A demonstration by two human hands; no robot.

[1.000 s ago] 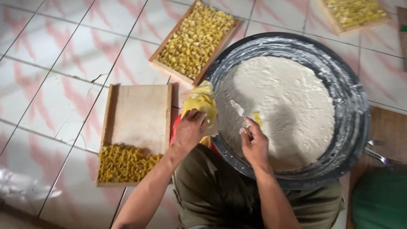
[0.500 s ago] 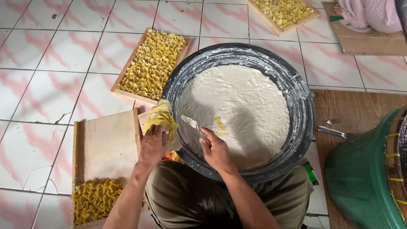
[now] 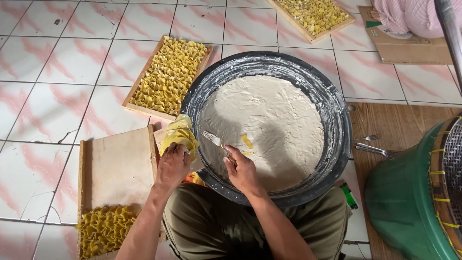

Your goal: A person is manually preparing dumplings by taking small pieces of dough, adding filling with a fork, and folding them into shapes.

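A large dark round basin (image 3: 337, 115) holds pale paste filling (image 3: 269, 125) smoothed almost to its rim. My right hand (image 3: 240, 171) grips a fork (image 3: 214, 140) at the basin's near left edge, tines lying over the paste next to a small yellow wrapper piece (image 3: 246, 141). My left hand (image 3: 172, 166) holds a bunch of yellow wrappers (image 3: 180, 133) just outside the basin's left rim. Below it lies a wooden tray (image 3: 118, 168) with several folded yellow dumplings (image 3: 102, 230) at its near end.
A second wooden tray (image 3: 139, 107) packed with folded dumplings lies on the tiled floor at upper left, a third (image 3: 313, 14) at the top. Two forks (image 3: 373, 144) rest on a wooden board at right beside a green tub (image 3: 409, 202). Another person's pink-clothed form (image 3: 409, 17) sits top right.
The view has shifted so the basin sits more central. My right hand with the fork has stayed at the basin's near left edge; my left hand still holds the wrappers.
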